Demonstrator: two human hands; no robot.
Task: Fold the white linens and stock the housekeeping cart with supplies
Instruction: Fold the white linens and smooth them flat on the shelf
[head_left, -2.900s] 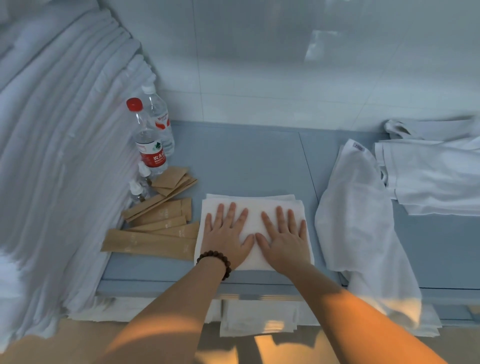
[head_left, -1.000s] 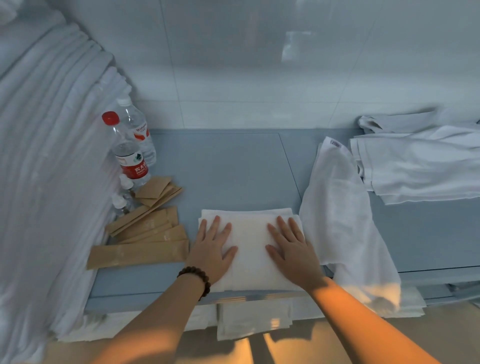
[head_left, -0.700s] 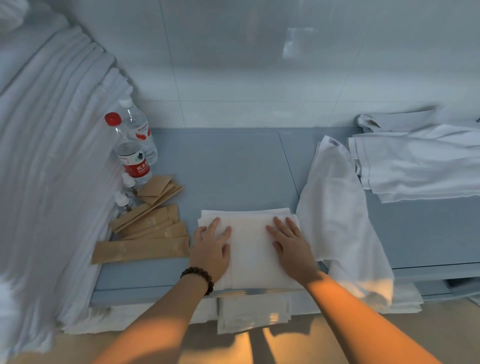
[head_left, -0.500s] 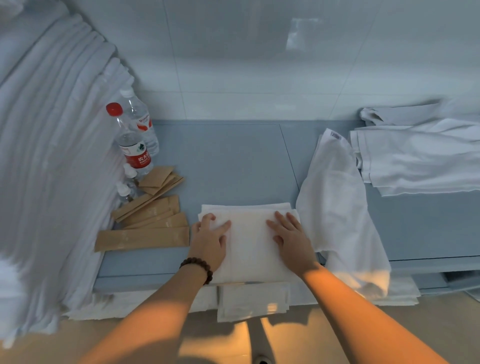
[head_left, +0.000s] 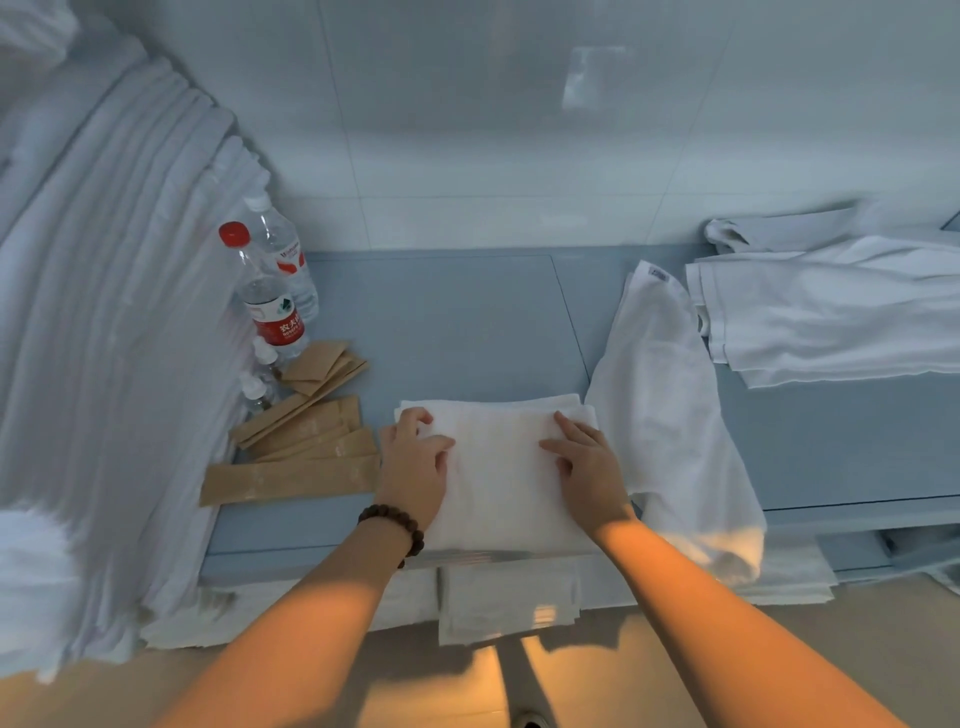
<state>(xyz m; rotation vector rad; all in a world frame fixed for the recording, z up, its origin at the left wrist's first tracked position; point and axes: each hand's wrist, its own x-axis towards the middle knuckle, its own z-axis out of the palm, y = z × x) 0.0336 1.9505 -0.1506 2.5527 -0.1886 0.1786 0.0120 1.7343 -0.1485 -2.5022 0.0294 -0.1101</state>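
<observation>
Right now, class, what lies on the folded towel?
On the folded towel: left hand gripping its left edge, right hand resting. Cloth under them is covered.

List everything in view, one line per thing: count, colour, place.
folded towel: 1, white, front centre of the blue surface
loose towel: 1, white, right of the folded towel, draped over the front edge
linen pile: 1, white, far right
linen stack: 1, white, tall, left side
water bottles: 2, clear, one red cap, one white cap, back left
small bottles: 2, clear with white caps, in front of the water bottles
paper sachets: several, tan, left of the folded towel
blue surface: 1, blue-grey, against the wall
lower-shelf linens: several, white, below the front edge
bead bracelet: 1, dark brown, left wrist
left hand: fingers curled at the towel's left edge
right hand: resting on the towel's right side
</observation>
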